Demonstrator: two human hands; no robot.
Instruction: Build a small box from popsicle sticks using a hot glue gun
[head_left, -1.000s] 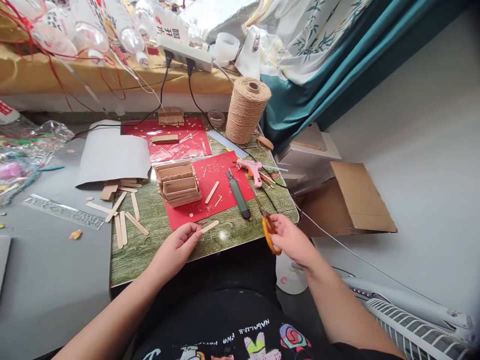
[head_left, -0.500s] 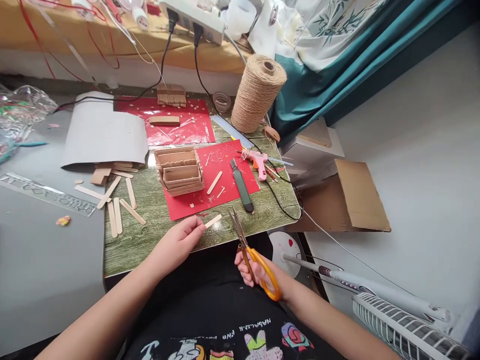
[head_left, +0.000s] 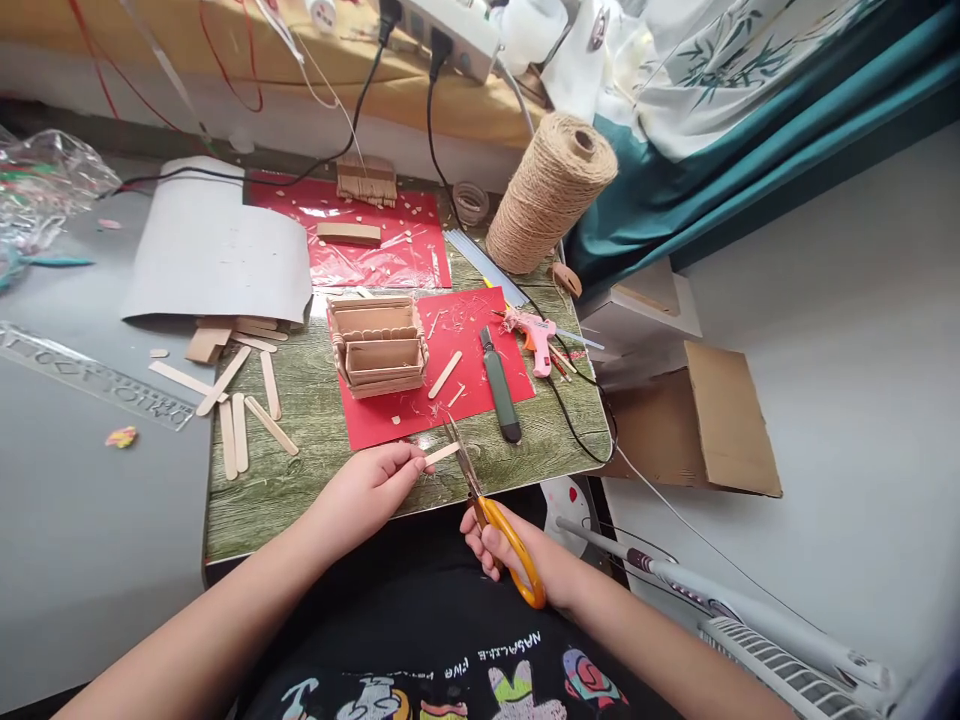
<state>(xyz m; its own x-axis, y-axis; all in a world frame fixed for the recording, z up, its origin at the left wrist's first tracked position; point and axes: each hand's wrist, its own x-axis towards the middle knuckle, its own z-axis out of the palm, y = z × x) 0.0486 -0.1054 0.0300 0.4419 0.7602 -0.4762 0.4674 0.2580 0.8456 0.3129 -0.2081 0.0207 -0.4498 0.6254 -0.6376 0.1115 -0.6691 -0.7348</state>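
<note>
My left hand [head_left: 382, 482] pinches a wooden craft stick [head_left: 441, 455] above the table's front edge, its free end pointing right. In my right hand [head_left: 487, 545] is a pair of scissors [head_left: 512, 550] with orange handles, fingers wrapped round the grips. The scissor blades point up and away, slightly parted, with the stick's tip between or against them; which, I cannot tell. Just beyond my hands stands a small box built of craft sticks [head_left: 386, 365], divided into compartments, on a red sheet [head_left: 375, 425]. A loose craft stick [head_left: 445, 375] lies beside it.
A green utility knife [head_left: 500, 385] and pink glue gun [head_left: 536, 342] lie right of the box. Behind them stands a twine spool [head_left: 551, 190]. Several craft sticks [head_left: 240, 433] are scattered at left, near a curled grey sheet [head_left: 217, 250]. A black cable [head_left: 566, 415] runs along the right edge.
The scissors have moved left to the stick's end, and their blades now meet it. The view has shifted slightly, so the table items appear farther right.
</note>
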